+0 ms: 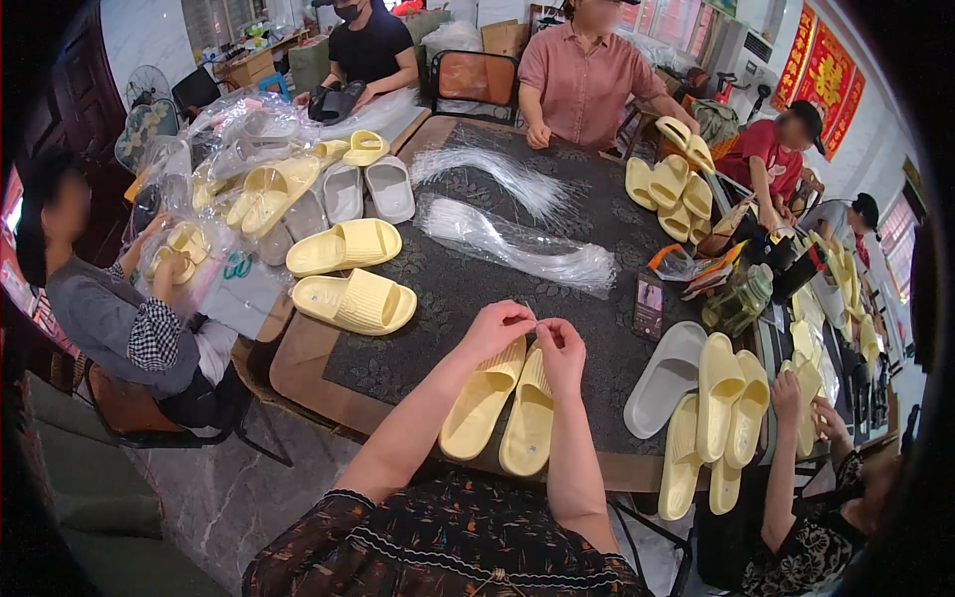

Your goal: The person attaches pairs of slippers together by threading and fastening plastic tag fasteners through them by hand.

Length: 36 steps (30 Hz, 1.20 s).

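A pair of yellow slide slippers (481, 408) lies side by side at the table's near edge, toes pointing away from me. Over their straps, my left hand (497, 330) and my right hand (563, 350) are pinched closed, fingertips almost meeting. Between them shows a faint thin clear strand, too fine to make out well. My fingers partly cover the slippers' toe ends. Beyond my hands lies a bundle of clear plastic strands (517, 244) in a clear wrapper, with a loose bunch of strands (497, 174) farther back.
Two yellow slippers (353, 300) lie to the left. On the right are a grey slipper (665, 378), several yellow slippers (718, 396), a phone (649, 306) and a glass jar (741, 298). Co-workers sit around the table; one at left handles bagged slippers (184, 249).
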Tool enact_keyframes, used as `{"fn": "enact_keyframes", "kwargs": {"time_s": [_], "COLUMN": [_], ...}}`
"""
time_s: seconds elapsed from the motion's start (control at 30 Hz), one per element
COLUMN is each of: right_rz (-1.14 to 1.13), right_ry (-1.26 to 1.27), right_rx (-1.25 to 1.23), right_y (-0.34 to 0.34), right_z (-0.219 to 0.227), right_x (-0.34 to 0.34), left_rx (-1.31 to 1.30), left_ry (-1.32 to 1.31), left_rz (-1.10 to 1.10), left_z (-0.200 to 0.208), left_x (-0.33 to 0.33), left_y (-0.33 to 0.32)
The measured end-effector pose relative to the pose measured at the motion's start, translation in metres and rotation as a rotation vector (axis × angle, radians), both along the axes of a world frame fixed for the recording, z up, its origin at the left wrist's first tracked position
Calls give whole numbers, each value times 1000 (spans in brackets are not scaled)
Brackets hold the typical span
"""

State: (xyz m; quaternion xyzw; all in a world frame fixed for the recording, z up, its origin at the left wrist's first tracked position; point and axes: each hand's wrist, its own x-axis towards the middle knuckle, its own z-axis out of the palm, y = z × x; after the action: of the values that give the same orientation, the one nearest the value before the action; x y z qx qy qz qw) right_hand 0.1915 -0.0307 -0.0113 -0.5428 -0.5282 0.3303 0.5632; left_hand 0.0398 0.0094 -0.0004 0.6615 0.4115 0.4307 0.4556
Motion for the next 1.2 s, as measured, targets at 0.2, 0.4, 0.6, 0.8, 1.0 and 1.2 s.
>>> {"fn": "enact_keyframes", "kwargs": {"time_s": [0.2, 0.4, 0.6, 0.8, 1.0, 1.2], "right_rz": [-43, -43, -17, -27, -70, -12], "right_ry": [16, 35, 30, 95, 112, 30], "right_rx": [-46, -17, -43, -24, 13, -3], "right_y": [-3, -4, -7, -4, -4, -3], "right_z": [6, 9, 12, 7, 8, 4], "right_x": [-2, -1, -1, -3, -4, -1], "left_rx": [33, 44, 31, 5, 61, 202], "left_ry": [-38, -99, -24, -92, -109, 6], "left_rz": [71, 64, 4, 135, 127, 9], "left_z": [-4, -6, -1, -3, -7, -3], "left_x": [-5, 0, 1, -3, -1, -2], "left_y": [2, 2, -2, -1, 1, -2]}}
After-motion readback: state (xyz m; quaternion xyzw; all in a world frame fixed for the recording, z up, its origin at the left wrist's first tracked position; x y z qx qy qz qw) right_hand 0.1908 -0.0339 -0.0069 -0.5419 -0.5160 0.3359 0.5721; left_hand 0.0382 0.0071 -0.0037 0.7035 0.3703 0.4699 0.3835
